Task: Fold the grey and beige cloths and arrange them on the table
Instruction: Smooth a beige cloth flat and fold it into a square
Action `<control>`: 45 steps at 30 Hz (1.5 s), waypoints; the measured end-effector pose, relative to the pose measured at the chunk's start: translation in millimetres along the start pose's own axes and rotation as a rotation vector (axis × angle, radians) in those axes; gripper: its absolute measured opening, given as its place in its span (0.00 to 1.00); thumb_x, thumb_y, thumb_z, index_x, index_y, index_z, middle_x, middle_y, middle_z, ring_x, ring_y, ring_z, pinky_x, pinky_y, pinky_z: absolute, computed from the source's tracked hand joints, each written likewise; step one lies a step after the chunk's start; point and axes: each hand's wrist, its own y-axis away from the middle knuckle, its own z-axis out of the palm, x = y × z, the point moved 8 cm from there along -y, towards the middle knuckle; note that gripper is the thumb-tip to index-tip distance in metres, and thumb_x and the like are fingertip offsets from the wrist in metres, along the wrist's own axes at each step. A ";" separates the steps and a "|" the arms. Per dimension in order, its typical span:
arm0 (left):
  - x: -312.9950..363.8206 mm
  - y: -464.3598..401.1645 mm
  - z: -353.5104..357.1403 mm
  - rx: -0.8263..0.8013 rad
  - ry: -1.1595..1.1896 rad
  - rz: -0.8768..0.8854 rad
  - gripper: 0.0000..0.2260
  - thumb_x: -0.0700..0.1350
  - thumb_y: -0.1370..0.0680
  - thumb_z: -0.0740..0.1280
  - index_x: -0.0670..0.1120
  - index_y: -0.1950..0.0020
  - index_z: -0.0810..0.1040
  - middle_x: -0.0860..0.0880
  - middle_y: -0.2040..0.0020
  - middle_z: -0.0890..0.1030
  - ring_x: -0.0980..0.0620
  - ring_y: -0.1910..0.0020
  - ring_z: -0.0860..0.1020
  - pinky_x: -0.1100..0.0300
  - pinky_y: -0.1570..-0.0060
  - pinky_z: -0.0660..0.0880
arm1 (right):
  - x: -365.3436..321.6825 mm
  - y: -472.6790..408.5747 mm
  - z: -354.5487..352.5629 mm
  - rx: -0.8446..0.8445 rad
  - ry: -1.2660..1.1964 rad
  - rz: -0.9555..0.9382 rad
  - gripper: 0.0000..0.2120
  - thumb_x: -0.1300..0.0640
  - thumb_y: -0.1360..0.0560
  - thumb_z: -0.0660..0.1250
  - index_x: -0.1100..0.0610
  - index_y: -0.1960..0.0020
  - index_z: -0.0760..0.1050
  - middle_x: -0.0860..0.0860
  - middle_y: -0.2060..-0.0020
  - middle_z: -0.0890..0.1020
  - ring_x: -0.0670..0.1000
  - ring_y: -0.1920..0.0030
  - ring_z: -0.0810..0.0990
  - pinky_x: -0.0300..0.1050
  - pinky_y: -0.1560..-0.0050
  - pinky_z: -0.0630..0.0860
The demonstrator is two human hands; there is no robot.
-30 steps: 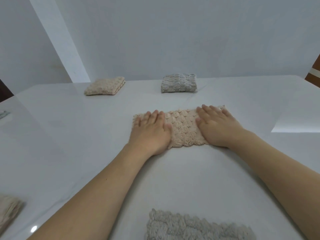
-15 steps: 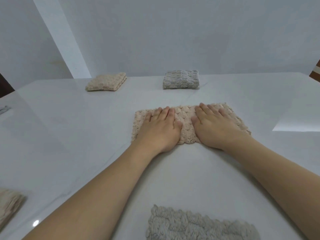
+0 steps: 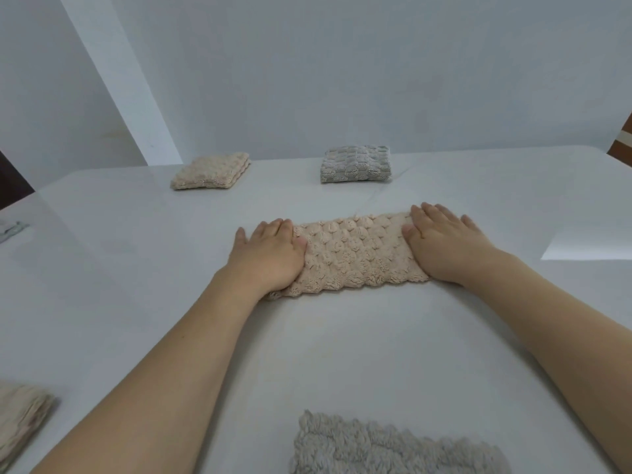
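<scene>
A beige bobbled cloth (image 3: 352,256) lies folded into a long strip in the middle of the white table (image 3: 342,354). My left hand (image 3: 268,256) presses flat on its left end, fingers straight. My right hand (image 3: 444,242) presses flat on its right end the same way. A folded beige cloth (image 3: 210,171) sits at the far left and a folded grey cloth (image 3: 355,164) at the far middle. An unfolded grey cloth (image 3: 390,446) lies at the near edge, cut off by the frame.
Another beige cloth (image 3: 18,422) shows at the near left corner. A small grey item (image 3: 12,229) lies at the table's left edge. A pale wall rises behind the table. A bright patch of light (image 3: 591,246) falls on the right side.
My hands slid apart from the cloth's middle to its two ends, smoothing it flat. The cloth stays where it was.
</scene>
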 end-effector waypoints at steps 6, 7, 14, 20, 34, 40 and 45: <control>21.5 5.3 -17.6 0.010 0.150 0.145 0.18 0.45 0.18 0.54 0.49 0.27 0.64 0.47 0.29 0.66 0.47 0.30 0.63 0.52 0.31 0.63 | -10.1 13.9 -42.3 0.326 0.134 0.060 0.19 0.44 0.22 0.57 0.59 0.43 0.66 0.59 0.43 0.72 0.61 0.41 0.70 0.53 0.45 0.68; 19.0 7.0 -20.7 -0.012 0.137 0.100 0.16 0.46 0.19 0.55 0.49 0.31 0.66 0.47 0.35 0.69 0.47 0.35 0.66 0.52 0.37 0.67 | -13.6 15.1 -40.1 0.272 0.086 0.058 0.18 0.44 0.22 0.55 0.58 0.45 0.66 0.58 0.45 0.75 0.60 0.43 0.73 0.52 0.48 0.69; 20.9 15.7 -39.3 -0.096 0.511 0.037 0.08 0.49 0.19 0.58 0.47 0.46 0.73 0.45 0.51 0.76 0.49 0.57 0.71 0.55 0.55 0.68 | -26.4 15.6 -28.9 0.245 0.103 -0.095 0.17 0.48 0.26 0.55 0.57 0.44 0.71 0.56 0.46 0.74 0.58 0.45 0.72 0.50 0.44 0.67; 19.9 25.5 -35.7 -0.315 0.806 0.108 0.09 0.41 0.20 0.59 0.49 0.50 0.79 0.52 0.66 0.69 0.55 0.70 0.66 0.63 0.70 0.65 | -11.4 6.7 -33.5 0.349 -0.156 -0.196 0.13 0.52 0.24 0.59 0.53 0.42 0.75 0.52 0.48 0.78 0.56 0.45 0.74 0.49 0.42 0.70; 20.4 23.6 -40.9 -0.261 0.515 0.172 0.20 0.28 0.26 0.57 0.45 0.53 0.85 0.53 0.33 0.67 0.56 0.44 0.72 0.65 0.60 0.72 | -11.2 3.4 -31.6 0.376 -0.126 -0.225 0.11 0.51 0.23 0.60 0.52 0.46 0.77 0.51 0.49 0.78 0.55 0.47 0.74 0.49 0.43 0.70; 24.7 47.0 -41.2 -0.564 0.698 0.348 0.30 0.31 0.40 0.59 0.45 0.40 0.81 0.53 0.32 0.72 0.50 0.47 0.79 0.53 0.36 0.74 | -9.8 4.0 -31.9 0.383 -0.120 -0.189 0.11 0.50 0.23 0.59 0.51 0.46 0.77 0.51 0.48 0.77 0.55 0.45 0.73 0.49 0.42 0.67; 24.5 37.7 -35.2 -0.428 0.407 0.328 0.31 0.25 0.30 0.59 0.57 0.41 0.79 0.58 0.53 0.77 0.58 0.61 0.74 0.64 0.56 0.71 | 14.9 2.3 -26.9 0.345 -0.074 0.122 0.20 0.44 0.24 0.54 0.56 0.40 0.71 0.56 0.42 0.74 0.59 0.39 0.69 0.54 0.38 0.63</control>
